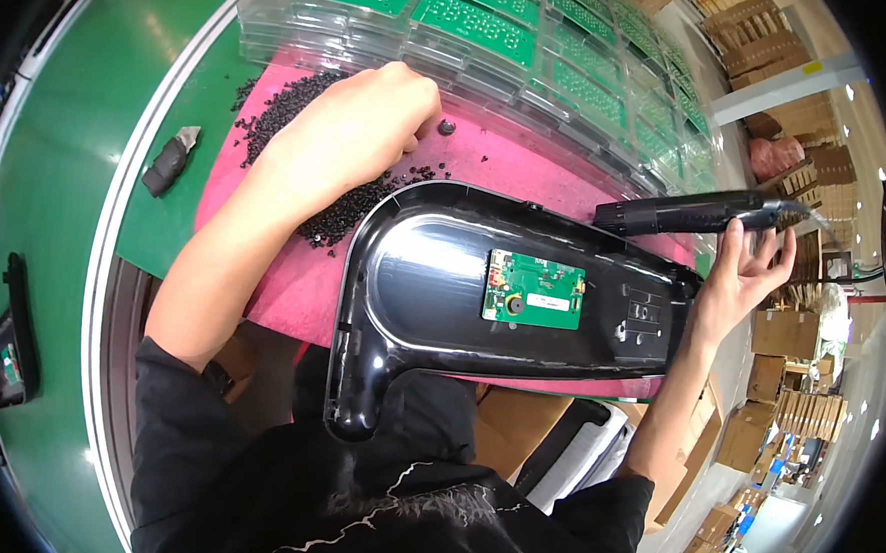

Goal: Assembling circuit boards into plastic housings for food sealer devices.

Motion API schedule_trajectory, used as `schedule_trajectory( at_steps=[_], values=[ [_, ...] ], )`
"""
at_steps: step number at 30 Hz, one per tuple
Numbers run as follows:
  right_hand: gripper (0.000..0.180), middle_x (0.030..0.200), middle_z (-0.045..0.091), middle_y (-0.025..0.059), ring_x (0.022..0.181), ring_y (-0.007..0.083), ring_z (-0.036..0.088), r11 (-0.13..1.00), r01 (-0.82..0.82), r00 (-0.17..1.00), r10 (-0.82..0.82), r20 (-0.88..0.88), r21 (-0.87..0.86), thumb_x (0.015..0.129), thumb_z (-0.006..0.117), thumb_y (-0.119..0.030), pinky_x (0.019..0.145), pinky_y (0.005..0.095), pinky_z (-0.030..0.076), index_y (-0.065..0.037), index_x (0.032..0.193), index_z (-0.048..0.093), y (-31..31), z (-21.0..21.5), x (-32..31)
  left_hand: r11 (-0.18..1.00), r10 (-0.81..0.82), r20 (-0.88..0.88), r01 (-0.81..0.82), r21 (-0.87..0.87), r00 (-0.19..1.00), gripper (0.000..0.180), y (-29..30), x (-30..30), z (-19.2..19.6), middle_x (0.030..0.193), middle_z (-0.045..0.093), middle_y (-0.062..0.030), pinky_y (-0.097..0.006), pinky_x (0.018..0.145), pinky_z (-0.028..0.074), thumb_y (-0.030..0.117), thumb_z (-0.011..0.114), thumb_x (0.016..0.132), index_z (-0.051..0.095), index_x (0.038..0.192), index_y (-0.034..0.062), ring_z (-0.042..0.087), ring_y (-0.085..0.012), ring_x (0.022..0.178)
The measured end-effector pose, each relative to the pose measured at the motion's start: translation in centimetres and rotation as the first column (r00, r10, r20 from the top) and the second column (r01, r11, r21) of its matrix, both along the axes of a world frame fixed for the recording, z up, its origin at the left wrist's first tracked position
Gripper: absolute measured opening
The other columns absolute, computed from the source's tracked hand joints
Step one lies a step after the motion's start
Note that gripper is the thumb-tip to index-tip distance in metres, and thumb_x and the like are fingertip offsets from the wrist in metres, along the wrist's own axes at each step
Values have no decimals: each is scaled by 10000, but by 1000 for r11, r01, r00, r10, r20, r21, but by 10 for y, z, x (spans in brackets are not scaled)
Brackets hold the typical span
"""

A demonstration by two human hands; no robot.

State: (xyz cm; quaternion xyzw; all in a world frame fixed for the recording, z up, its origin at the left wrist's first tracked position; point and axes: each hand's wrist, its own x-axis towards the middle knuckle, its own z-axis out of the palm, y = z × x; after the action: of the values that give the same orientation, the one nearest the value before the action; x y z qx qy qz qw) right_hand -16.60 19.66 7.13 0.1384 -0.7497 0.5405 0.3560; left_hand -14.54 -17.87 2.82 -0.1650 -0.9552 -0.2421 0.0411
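My left hand (384,114) is over the pile of small black screws (289,114) on the pink mat. Its fingers are curled down and closed; whatever is between the fingertips is hidden. At the right, my right hand (739,286) has its fingertips on a black electric screwdriver (680,214), which lies level above the mat's right end. Between my hands rests a glossy black plastic housing (422,348), hollow side up, with a rounded left end and a short leg. A green circuit board (534,290) sits inside it, slightly tilted.
Clear plastic trays (512,68) filled with green circuit boards stand stacked along the far side. A dark wrapped lump (169,163) lies on the green surface at left. A similar black housing (10,329) is at the far left. Cardboard boxes (782,334) stand at right.
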Motion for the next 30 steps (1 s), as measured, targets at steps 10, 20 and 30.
schedule_trajectory(
  at_steps=[10, 20, 30],
  values=[
    [599, 1145, 592, 144, 1064, 257, 591, 733, -556, 693, 669, 269, -391, 974, 583, -94, 1007, 409, 434, -21, 1466, 249, -49, 1, 0, 999, 49, -212, -51, -3, 976, 207, 5, 7, -7, 857, 640, -168, -420, 788, 511, -14, 698, 702, 649, 901, -43, 618, -361, 920],
    [547, 1099, 563, 127, 1020, 243, 544, 604, -652, 640, 763, 96, -458, 928, 604, -53, 970, 393, 412, 18, 1406, 347, -68, 10, 7, 997, 71, 3, -71, -37, 997, 197, 15, 4, 7, 853, 635, -170, -430, 788, 498, -7, 689, 717, 652, 911, -13, 599, -349, 880],
    [326, 693, 454, -34, 618, 84, 422, 210, -624, 553, 800, -235, -753, 938, 595, -331, 721, 292, 344, -52, 1085, 512, -80, 40, 62, 642, -323, -327, 459, 614, 888, 124, 63, 28, 34, 848, 714, -115, -304, 733, 554, -33, 722, 751, 709, 873, -25, 702, -210, 799]
  ],
)
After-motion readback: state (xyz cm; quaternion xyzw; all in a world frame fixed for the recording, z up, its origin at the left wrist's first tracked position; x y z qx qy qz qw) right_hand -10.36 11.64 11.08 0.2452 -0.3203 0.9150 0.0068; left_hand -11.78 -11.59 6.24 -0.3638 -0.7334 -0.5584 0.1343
